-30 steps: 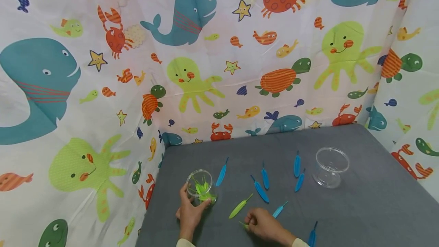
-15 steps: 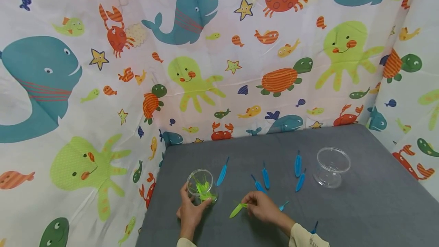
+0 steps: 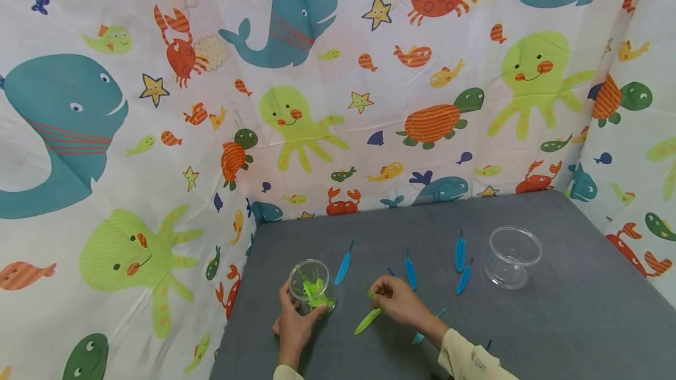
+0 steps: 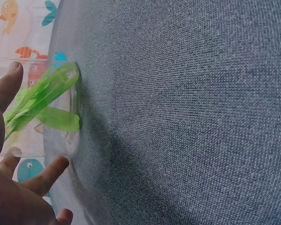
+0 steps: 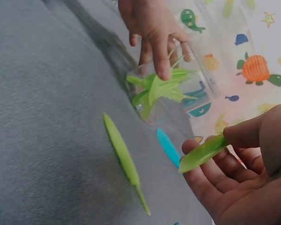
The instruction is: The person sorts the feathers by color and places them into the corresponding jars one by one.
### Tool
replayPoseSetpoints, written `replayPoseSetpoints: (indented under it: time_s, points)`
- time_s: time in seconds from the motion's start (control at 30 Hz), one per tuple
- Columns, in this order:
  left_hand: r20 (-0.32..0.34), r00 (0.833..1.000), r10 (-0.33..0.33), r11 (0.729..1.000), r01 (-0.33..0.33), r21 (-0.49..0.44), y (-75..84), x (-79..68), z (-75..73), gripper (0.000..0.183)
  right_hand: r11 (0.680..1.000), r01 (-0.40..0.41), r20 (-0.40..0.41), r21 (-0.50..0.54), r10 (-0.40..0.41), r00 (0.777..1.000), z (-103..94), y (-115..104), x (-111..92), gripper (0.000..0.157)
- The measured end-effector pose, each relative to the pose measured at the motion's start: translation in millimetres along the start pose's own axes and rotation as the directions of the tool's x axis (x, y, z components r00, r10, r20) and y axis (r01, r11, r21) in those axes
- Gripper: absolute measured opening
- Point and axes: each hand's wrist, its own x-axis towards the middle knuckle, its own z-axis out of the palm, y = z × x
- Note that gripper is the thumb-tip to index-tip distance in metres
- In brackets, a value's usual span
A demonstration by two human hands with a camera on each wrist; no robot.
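Feather (image 5: 203,153), green, is pinched in the right grip (image 3: 399,301) above the counter (image 3: 560,315); left grip (image 3: 296,327) curls round the jar (image 3: 309,260) of green feathers (image 5: 166,89); gathering seems in hand; next move likely calls for carrying it across.

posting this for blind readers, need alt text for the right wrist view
A right hand pinches a green feather close to the camera; beyond it, a left hand grips a clear cup with green feathers inside. Another green feather lies on the grey surface, near a partly hidden blue feather. A sea-animal print shows at upper right.
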Motion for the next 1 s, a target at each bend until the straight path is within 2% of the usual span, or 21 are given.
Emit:
replayPoseSetpoints:
  time_s: [0.13,0.43,0.6,0.8,1.0]
  points:
    - [0.000,1.000,-0.007,1.000,0.007,0.010,-0.4,0.2,-0.1,0.108,0.999,0.036,-0.043,-0.032,-0.038,0.998,3.6,-6.7,6.7,0.012]
    - [-0.009,1.000,0.005,1.000,-0.005,0.001,0.9,0.6,0.0,0.106,1.000,0.002,-0.120,0.008,-0.001,0.993,14.1,-25.8,26.3,0.006]
    - [-0.016,1.000,0.008,1.000,-0.008,-0.004,0.2,0.5,0.2,0.106,0.994,0.088,-0.149,0.071,-0.077,0.986,21.2,-31.2,37.8,0.010]
    - [-0.015,1.000,0.008,1.000,-0.008,0.003,-0.3,0.6,0.2,0.107,0.974,0.212,-0.110,0.083,-0.202,0.973,28.6,-36.6,48.4,0.012]
    - [-0.007,1.000,0.015,1.000,-0.015,-0.004,0.5,0.4,-0.7,0.107,0.967,0.246,-0.083,0.063,-0.241,0.967,38.0,-39.2,61.4,0.015]
